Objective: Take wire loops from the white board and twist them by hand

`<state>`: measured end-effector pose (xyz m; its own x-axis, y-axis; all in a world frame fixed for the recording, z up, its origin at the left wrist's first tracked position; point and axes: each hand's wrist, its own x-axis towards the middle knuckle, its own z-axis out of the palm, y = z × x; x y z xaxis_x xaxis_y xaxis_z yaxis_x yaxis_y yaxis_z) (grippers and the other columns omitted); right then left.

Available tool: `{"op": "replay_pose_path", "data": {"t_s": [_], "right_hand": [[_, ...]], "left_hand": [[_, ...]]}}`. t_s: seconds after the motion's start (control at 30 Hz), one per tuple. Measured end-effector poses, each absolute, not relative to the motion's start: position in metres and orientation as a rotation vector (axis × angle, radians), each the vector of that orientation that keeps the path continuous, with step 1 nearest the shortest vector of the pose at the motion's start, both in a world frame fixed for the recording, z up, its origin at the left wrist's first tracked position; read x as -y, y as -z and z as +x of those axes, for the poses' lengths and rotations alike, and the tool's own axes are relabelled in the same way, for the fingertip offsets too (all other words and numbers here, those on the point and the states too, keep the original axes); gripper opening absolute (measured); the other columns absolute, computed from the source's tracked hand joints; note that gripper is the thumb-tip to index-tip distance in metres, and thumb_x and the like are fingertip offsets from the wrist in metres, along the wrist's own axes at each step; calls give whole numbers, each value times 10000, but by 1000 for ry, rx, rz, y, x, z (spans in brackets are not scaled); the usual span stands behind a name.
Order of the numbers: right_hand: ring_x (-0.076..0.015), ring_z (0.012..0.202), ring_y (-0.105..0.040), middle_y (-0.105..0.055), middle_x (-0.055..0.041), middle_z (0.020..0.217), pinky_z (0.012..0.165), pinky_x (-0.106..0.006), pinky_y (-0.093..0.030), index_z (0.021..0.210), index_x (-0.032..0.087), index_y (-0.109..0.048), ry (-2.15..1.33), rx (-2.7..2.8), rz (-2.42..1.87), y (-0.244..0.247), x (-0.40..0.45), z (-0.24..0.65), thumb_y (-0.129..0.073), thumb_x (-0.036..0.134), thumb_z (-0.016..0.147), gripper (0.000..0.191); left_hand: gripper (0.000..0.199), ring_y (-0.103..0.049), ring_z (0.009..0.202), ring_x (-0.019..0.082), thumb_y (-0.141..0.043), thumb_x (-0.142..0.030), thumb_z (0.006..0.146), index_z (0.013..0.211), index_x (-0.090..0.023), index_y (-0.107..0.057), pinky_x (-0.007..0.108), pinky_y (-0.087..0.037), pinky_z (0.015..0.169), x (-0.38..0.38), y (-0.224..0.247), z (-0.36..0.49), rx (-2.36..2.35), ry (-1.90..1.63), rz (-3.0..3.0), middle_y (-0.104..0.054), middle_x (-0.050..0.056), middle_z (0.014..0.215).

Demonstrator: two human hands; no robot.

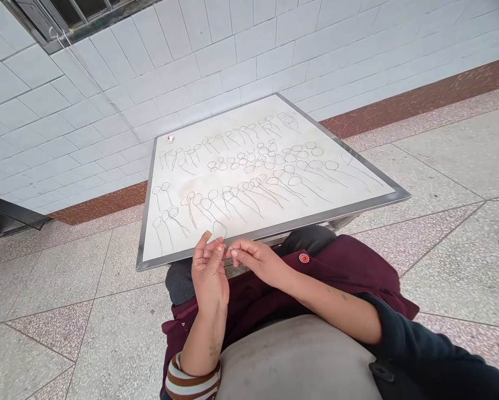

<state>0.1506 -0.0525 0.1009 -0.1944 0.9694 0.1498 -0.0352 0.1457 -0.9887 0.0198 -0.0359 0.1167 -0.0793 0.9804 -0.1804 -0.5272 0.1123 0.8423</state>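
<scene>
One looped strand (226,229), apparently wire, is held in closed pinches by the left hand (211,269) and right hand (261,263) beside the table (228,120).

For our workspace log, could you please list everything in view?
Table: one, white with grey edging, centre.
Thin loops: many, dark, in rows on table.
Held loop: one, dark, lower centre.
Small piece: one, brown, beside held loop.
Small item: one, red and white, table's far left.
Tiled wall: one, white, behind.
Skirting: one, brown, wall base.
Window: one, dark, upper left.
Cord: one, white, on wall.
Floor: one, speckled grey, below.
Unclear object: one, black, left edge.
Cloth: one, maroon, lap.
Button: one, red, on cloth.
Top: one, grey, torso.
Sleeves: two, dark and striped, arms.
Left hand: one, bare, pinching loop.
Right hand: one, bare, pinching loop.
</scene>
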Motion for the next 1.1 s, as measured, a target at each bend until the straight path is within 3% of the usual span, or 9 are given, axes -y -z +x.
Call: {"op": "replay_pose_path", "data": {"t_s": [0.2, 0.37, 0.5, 0.7, 1.1], "right_hand": [[-126, 678, -524, -603, 12, 728, 685, -270, -413, 830, 195, -579, -1235, 1432, -1025, -96, 53, 150, -473, 413, 959, 275], [-134, 757, -557, -603, -7, 859, 663, -263, -447, 996, 208, -571, -1136, 1247, -1080, -104, 51, 151, -586, 412, 891, 230], [-111, 629, -522, -569, 21, 734, 550, -239, -430, 896, 209, -576, -1209, 1100, -1040, -113, 47, 152, -574, 444, 888, 236], [-112, 652, -541, -585, 22, 745, 608, -259, -474, 903, 210, -608, -1233, 1060, -1033, -112, 47, 154, -611, 420, 860, 215], [-109, 655, -517, -572, 31, 738, 661, -279, -465, 937, 212, -581, -1295, 1040, -906, -98, 45, 152, -598, 425, 874, 223]], "left_hand": [[467, -642, 837, 125, -809, -164, 687, 1127, -203, -661, 289, -474, 867, 38, -118, 18, -984, -1388, 768, -688, -5, 784], [450, -646, 839, 130, -778, -186, 731, 1158, -203, -638, 290, -490, 849, 43, -117, 20, -1020, -1387, 935, -698, -2, 801], [431, -644, 777, 118, -782, -183, 727, 1134, -205, -643, 250, -504, 757, 46, -118, 23, -1013, -1342, 974, -691, -14, 773], [435, -619, 685, 97, -796, -193, 711, 1119, -195, -645, 234, -499, 678, 45, -118, 26, -998, -1278, 815, -660, -27, 741], [438, -614, 689, 87, -840, -177, 640, 1042, -172, -665, 245, -466, 733, 47, -118, 31, -987, -1325, 580, -642, -29, 735]]}}
